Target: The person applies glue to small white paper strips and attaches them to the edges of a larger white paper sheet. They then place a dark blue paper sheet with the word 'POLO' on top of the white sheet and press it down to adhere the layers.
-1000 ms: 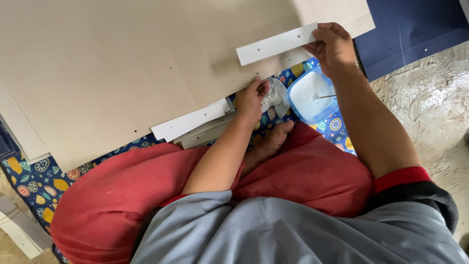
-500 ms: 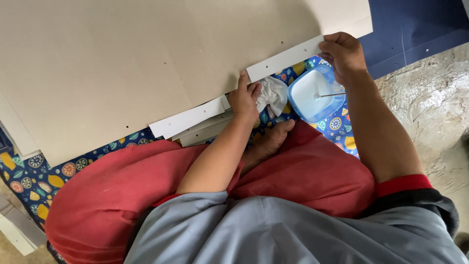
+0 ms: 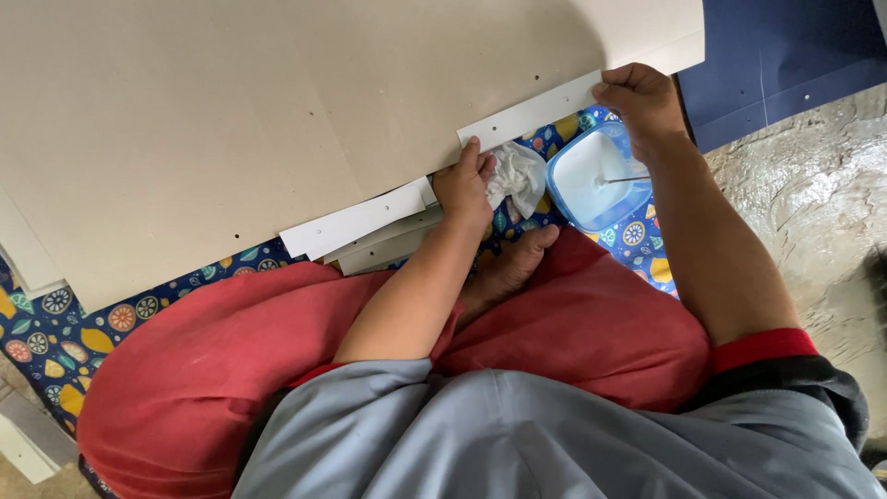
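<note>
A big beige cardboard sheet (image 3: 277,120) lies in front of me, covering most of the view. My right hand (image 3: 642,100) grips the end of a long white strip (image 3: 536,113) with small holes, set along the sheet's near edge. My left hand (image 3: 465,183) presses down at the sheet's edge and touches a crumpled white cloth (image 3: 517,176) beside it. A second white strip (image 3: 356,220) pokes out from under the sheet to the left of that hand. A blue tub of white liquid (image 3: 591,180) with a thin stick in it stands below my right hand.
I sit cross-legged in red trousers (image 3: 573,333) on a blue patterned mat (image 3: 55,323), one bare foot (image 3: 508,268) showing. A dark blue board (image 3: 785,65) lies at the top right, a grey stone floor (image 3: 813,203) to the right.
The white strip in my right hand has slid in under the cardboard's edge. My left hand has moved up from the cloth to the sheet's edge.
</note>
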